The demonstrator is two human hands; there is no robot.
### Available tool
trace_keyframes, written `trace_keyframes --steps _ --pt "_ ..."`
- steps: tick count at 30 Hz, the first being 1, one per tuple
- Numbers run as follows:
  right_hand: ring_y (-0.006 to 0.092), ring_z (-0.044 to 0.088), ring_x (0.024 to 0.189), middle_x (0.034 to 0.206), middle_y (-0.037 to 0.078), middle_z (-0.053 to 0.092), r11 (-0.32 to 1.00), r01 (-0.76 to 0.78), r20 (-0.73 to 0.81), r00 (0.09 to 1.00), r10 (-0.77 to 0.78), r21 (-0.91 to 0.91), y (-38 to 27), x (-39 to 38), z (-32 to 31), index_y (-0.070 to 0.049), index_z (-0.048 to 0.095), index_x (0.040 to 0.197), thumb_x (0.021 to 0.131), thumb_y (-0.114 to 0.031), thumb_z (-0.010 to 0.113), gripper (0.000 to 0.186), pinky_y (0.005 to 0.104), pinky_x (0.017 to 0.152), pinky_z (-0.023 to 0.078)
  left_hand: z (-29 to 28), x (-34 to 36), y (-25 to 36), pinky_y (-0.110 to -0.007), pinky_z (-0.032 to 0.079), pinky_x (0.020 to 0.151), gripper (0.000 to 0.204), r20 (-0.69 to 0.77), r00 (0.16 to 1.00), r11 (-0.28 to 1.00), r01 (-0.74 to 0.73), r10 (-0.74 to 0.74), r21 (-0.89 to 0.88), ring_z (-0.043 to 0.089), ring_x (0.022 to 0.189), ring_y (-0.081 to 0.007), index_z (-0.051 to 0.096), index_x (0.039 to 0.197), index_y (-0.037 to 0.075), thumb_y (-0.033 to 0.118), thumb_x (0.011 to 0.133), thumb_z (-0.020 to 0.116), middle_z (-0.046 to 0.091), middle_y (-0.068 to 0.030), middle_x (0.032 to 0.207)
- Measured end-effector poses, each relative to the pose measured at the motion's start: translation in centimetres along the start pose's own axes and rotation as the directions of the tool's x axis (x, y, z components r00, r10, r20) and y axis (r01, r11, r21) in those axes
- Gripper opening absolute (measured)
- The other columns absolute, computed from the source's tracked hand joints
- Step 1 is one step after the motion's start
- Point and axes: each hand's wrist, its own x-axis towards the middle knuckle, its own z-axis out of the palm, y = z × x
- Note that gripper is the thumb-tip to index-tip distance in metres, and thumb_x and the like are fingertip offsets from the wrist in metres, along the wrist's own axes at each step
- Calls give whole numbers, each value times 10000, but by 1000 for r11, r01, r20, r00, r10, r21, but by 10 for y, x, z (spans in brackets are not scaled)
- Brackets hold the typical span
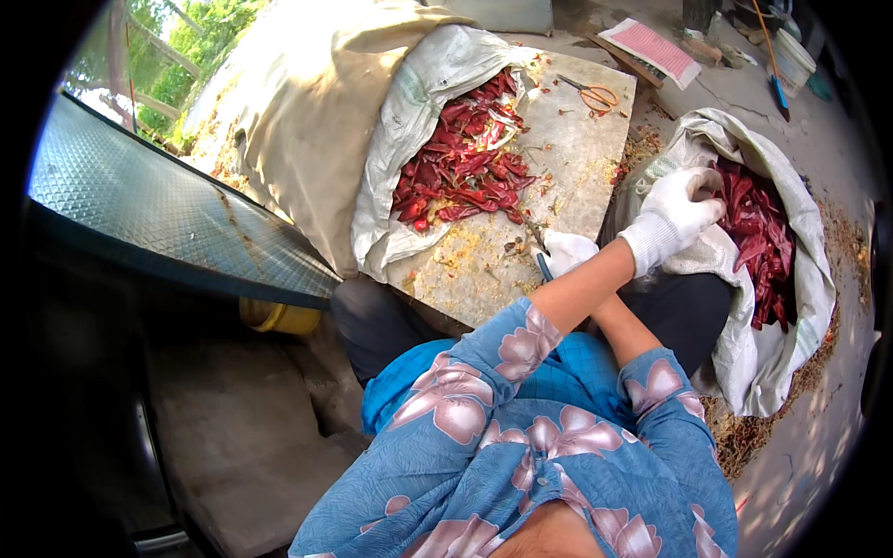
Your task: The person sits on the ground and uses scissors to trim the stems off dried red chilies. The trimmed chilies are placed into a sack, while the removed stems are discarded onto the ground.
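Crossing over to the right, my left hand [672,216] in a white knit glove is at the mouth of a white woven sack [807,232]. Its fingers are bent and apart, with nothing visible between them. Dried red chilli peppers [755,237] fill the sack's opening beside it. My right hand [567,251], also gloved, is partly covered by my left forearm. It grips scissors [542,264] with a blue handle, low over the board [581,153]. More red chillies [465,172] spill onto this board from another white sack [395,149] lying on its side.
Orange-handled scissors [595,96] lie at the board's far edge, and pale seeds [456,270] litter its near part. A beige cloth [312,130] covers the left sack. A textured metal panel [177,195] slants on the left. At the back right stands a white bucket [793,65].
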Motion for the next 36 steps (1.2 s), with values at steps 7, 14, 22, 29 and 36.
trace_keyframes --steps 7,14,22,29,36 --pt "434 729 846 871 211 740 980 -184 85 978 190 -74 -27 0 -32 -79 697 972 990 -444 619 374 528 746 576 -206 -129 -82 -357 585 861 159 -521 795 745 137 311 653 735 924 -276 763 1065 81 74 914 713 752 -109 1016" --pt "441 713 847 876 215 722 987 -157 33 987 158 -35 -22 -1 -24 -67 665 990 984 -412 641 346 540 744 557 -351 -197 -137 -471 541 989 554 -714 700 141 706 1 694 652 1168 -382 688 1344 159 340 837 818 664 -161 1259" --pt "440 716 846 883 211 727 983 -159 77 983 166 -89 -13 0 -18 -78 656 1030 992 -410 635 335 545 741 559 -340 -183 -152 -298 546 738 308 -680 632 883 468 -371 -47 677 819 -135 720 1185 23 229 968 797 723 -36 1002" --pt "439 717 854 886 206 726 990 -119 57 991 123 -72 -18 -1 -16 -72 650 1011 989 -417 637 346 543 737 562 -367 -222 -141 -280 566 783 276 -823 536 973 -17 -185 -230 679 857 -137 671 1185 21 114 962 804 733 -57 994" --pt "430 718 861 879 184 724 993 -107 50 993 109 -49 -23 0 -19 -93 658 986 968 -384 653 291 541 753 561 -377 -234 -178 -345 553 924 639 -785 619 686 576 -12 444 698 960 -240 616 1407 -3 194 836 823 732 -130 1176"
